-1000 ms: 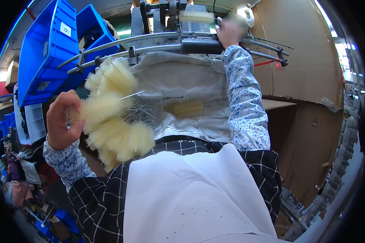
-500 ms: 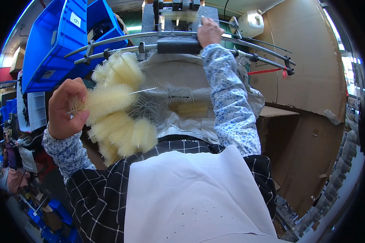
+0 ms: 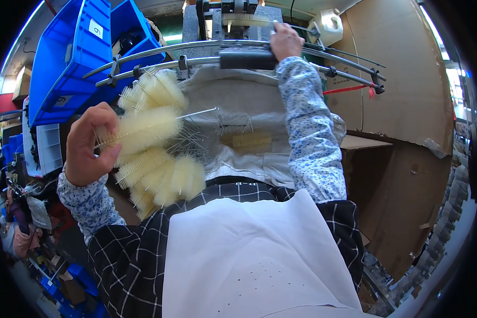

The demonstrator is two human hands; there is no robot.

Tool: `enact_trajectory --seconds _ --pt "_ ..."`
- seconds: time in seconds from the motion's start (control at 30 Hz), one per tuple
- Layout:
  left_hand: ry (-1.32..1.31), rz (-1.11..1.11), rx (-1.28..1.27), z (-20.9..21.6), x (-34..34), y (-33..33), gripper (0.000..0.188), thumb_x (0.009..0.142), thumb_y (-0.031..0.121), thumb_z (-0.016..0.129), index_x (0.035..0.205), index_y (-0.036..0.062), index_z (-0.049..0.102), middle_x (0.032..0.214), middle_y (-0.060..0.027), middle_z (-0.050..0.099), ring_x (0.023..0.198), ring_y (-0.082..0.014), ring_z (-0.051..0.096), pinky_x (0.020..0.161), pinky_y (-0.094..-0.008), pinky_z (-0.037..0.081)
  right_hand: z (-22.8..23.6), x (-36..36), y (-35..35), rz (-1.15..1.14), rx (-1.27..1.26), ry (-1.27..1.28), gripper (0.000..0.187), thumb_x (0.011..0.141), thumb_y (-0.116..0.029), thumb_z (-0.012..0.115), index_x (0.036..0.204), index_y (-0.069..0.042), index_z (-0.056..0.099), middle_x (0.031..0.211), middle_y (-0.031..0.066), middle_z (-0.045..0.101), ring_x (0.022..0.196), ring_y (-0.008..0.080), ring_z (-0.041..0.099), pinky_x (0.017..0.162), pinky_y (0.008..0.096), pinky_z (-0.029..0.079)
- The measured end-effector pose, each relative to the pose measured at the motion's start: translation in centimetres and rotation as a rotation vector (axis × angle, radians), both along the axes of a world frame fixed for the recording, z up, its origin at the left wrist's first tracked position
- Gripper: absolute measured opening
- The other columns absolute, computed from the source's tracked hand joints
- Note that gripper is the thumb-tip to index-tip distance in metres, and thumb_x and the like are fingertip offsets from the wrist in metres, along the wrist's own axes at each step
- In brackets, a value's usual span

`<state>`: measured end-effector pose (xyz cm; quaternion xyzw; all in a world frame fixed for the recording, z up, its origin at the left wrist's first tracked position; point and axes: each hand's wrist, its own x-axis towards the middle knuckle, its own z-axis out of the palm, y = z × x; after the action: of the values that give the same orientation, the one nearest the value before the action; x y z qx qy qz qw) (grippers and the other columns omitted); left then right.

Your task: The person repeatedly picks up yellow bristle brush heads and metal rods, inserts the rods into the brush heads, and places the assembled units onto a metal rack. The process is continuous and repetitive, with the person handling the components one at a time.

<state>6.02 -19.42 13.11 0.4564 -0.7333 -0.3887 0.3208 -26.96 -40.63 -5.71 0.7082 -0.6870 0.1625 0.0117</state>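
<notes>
Left hand (image 3: 93, 146) pinches a pale brush (image 3: 149, 126); right hand (image 3: 287, 42), grip unclear, seemingly steadies a second brush (image 3: 249, 20) past the cloth (image 3: 233, 90)'s far edge, demanding care.

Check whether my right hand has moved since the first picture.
Yes: against the jug, your right hand has moved left overall, though slightly back to the right since the second picture.

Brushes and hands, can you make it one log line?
left hand: grips cream brush | right hand: by far brush, near black roller | more brushes: beside held one
</notes>
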Motion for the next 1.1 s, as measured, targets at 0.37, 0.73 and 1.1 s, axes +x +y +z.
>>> enact_trajectory --seconds 0.37,0.73,1.1 --pt "0.016 -0.151 -0.043 -0.8 -1.2 -1.5 0.02 0.064 -0.003 0.049 0.083 0.0027 0.043 0.082 -0.0068 0.043 0.076 -0.0154 0.043 0.071 -0.0245 0.036 -0.7 -10.1 -5.7 0.009 0.147 0.185 0.029 0.084 -0.036 0.04 0.107 -0.026 0.056 0.106 0.0079 0.055 0.102 0.0267 0.049 0.086 0.0427 0.037" --pt "0.059 -0.312 -0.077 -2.8 -4.8 -3.7 0.018 0.068 -0.005 0.054 0.084 0.0017 0.051 0.083 -0.0057 0.051 0.078 -0.0158 0.051 0.071 -0.027 0.041 10.2 -10.2 9.1 0.696 0.811 -0.574 0.043 0.085 -0.021 0.05 0.123 -0.006 0.04 0.112 0.0104 0.051 0.105 0.0196 0.048 0.088 0.0307 0.04" --pt "-0.502 0.0 -0.223 -4.0 -3.3 -3.0 0.042 0.068 0.014 0.065 0.105 0.0067 0.047 0.098 -0.0092 0.053 0.087 -0.0266 0.053 0.077 -0.0342 0.043 5.2 0.7 7.5 0.538 -0.076 -0.318 0.031 0.073 -0.001 0.052 0.102 -0.012 0.057 0.083 0.0093 0.059 0.081 0.0255 0.054 0.071 0.0351 0.045"
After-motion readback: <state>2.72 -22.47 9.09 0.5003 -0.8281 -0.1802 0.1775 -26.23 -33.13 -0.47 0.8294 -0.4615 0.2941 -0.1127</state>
